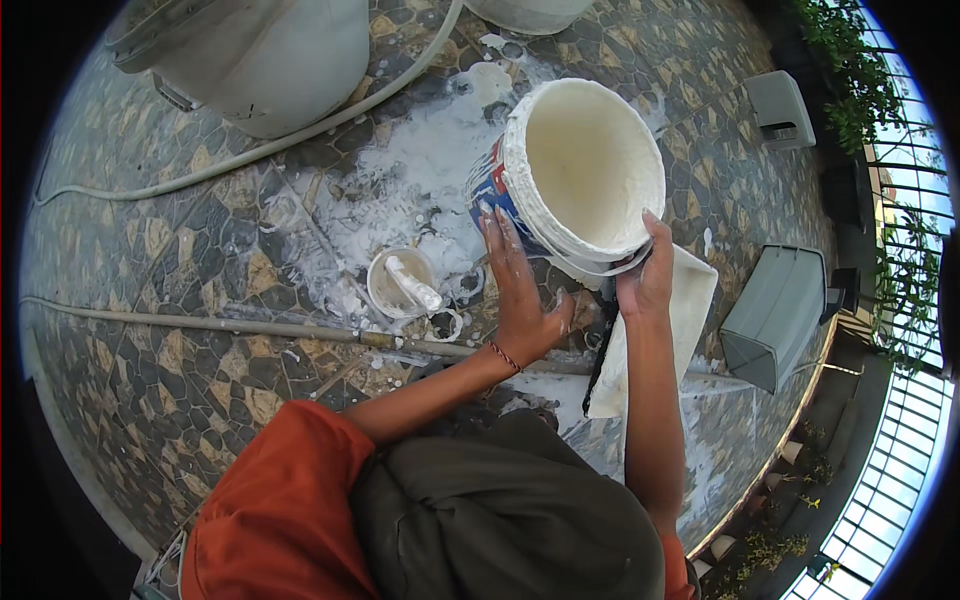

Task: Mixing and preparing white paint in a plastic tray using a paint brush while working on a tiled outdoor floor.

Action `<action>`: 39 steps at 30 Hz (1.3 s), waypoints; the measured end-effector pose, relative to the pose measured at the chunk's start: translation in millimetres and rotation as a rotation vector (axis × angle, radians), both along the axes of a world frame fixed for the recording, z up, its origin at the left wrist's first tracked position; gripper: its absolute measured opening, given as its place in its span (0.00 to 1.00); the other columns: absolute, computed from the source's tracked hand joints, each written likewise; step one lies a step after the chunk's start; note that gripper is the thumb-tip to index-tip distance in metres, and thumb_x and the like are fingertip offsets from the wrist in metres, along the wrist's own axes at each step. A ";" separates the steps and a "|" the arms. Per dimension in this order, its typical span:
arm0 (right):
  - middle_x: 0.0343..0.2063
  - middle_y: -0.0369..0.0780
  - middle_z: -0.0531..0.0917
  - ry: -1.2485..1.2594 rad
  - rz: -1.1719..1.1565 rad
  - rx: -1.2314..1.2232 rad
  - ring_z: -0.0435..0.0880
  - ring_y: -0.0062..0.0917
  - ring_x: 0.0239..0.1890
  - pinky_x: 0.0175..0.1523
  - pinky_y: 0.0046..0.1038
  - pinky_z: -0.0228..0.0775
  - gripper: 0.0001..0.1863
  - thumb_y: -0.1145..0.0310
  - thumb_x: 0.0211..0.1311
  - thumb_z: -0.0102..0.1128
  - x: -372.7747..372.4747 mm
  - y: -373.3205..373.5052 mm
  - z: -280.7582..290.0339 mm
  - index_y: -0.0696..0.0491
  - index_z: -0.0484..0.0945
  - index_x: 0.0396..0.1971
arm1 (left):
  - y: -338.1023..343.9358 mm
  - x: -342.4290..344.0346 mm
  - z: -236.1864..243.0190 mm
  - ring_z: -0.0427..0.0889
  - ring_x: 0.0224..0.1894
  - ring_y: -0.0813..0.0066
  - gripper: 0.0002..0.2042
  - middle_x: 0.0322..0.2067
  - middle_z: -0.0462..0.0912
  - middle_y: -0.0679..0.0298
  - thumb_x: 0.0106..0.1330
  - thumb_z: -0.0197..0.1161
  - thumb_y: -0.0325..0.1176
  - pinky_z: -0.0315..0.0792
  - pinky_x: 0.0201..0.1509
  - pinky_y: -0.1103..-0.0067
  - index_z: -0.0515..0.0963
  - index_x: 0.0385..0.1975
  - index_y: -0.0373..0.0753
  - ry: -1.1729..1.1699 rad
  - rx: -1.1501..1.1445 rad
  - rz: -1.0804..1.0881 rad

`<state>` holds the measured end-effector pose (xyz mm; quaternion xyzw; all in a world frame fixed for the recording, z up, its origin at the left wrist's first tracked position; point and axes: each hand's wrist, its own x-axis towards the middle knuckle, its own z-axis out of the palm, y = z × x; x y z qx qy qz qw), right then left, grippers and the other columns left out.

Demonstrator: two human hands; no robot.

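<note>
A white and blue paint bucket (585, 160), coated with white paint inside and on its lip, is tilted toward me. My right hand (645, 270) grips its lower right rim beside the wire handle. My left hand (520, 290) has paint-flecked fingers stretched out against the bucket's left side, with the thumb apart. A small white tub (380, 295) with a paint-covered stick or brush (410, 282) lies left of my left hand. A white cloth or board (655, 370) lies under my right arm. Spilled white paint (420, 180) spreads over the stone-patterned floor.
A large grey container (280, 60) stands at back left. A hose (140, 190) and a long pole (240, 325) cross the floor. A grey planter (770, 310) and a smaller box (785, 110) sit at right, along plants and a railing (905, 430).
</note>
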<state>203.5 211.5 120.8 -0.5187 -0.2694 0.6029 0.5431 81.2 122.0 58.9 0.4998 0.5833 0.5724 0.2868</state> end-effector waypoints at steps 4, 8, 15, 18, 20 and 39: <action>0.56 0.42 0.74 0.016 0.033 -0.036 0.72 0.32 0.59 0.66 0.34 0.59 0.30 0.60 0.58 0.59 2.3 -17.2 -24.7 0.60 0.67 0.59 | -13.2 -1.6 -17.8 0.28 0.72 0.37 0.53 0.69 0.31 0.36 0.47 0.62 0.29 0.32 0.73 0.56 0.32 0.69 0.26 0.012 -0.048 -0.042; 0.56 0.43 0.74 0.029 0.054 -0.068 0.72 0.31 0.59 0.65 0.35 0.60 0.28 0.63 0.59 0.58 0.5 -37.2 -37.1 0.60 0.67 0.57 | -28.4 -5.4 -29.5 0.28 0.73 0.42 0.52 0.70 0.29 0.39 0.48 0.63 0.28 0.32 0.74 0.60 0.32 0.69 0.26 -0.007 -0.103 -0.105; 0.49 0.40 0.77 -0.027 0.188 -0.116 0.78 0.24 0.48 0.56 0.31 0.71 0.24 0.57 0.67 0.56 19.0 -49.5 -27.5 0.56 0.68 0.55 | -40.1 -7.5 -46.1 0.30 0.73 0.41 0.51 0.69 0.30 0.36 0.47 0.63 0.28 0.36 0.75 0.60 0.35 0.68 0.24 0.065 -0.080 -0.190; 0.34 0.37 0.77 -0.151 0.358 -0.227 0.80 0.20 0.35 0.38 0.26 0.79 0.23 0.49 0.67 0.54 44.2 -60.9 -6.9 0.56 0.72 0.45 | -49.8 -24.2 -53.4 0.30 0.73 0.43 0.51 0.69 0.30 0.36 0.48 0.63 0.28 0.37 0.75 0.62 0.35 0.68 0.23 0.005 -0.154 -0.266; 0.33 0.38 0.77 -0.475 0.453 -0.337 0.80 0.20 0.34 0.36 0.24 0.79 0.25 0.47 0.66 0.55 70.1 -70.3 17.0 0.57 0.71 0.44 | -67.7 -42.5 -55.6 0.34 0.74 0.44 0.49 0.70 0.33 0.38 0.49 0.63 0.27 0.39 0.74 0.63 0.37 0.69 0.24 0.069 -0.159 -0.328; 0.44 0.58 0.78 -1.262 0.180 -0.415 0.76 0.53 0.49 0.55 0.44 0.68 0.23 0.72 0.58 0.54 177.1 -303.7 -43.6 0.61 0.67 0.55 | -109.7 -69.7 -38.8 0.67 0.64 0.55 0.30 0.55 0.75 0.57 0.51 0.64 0.34 0.60 0.67 0.62 0.72 0.58 0.41 0.497 -0.041 -1.451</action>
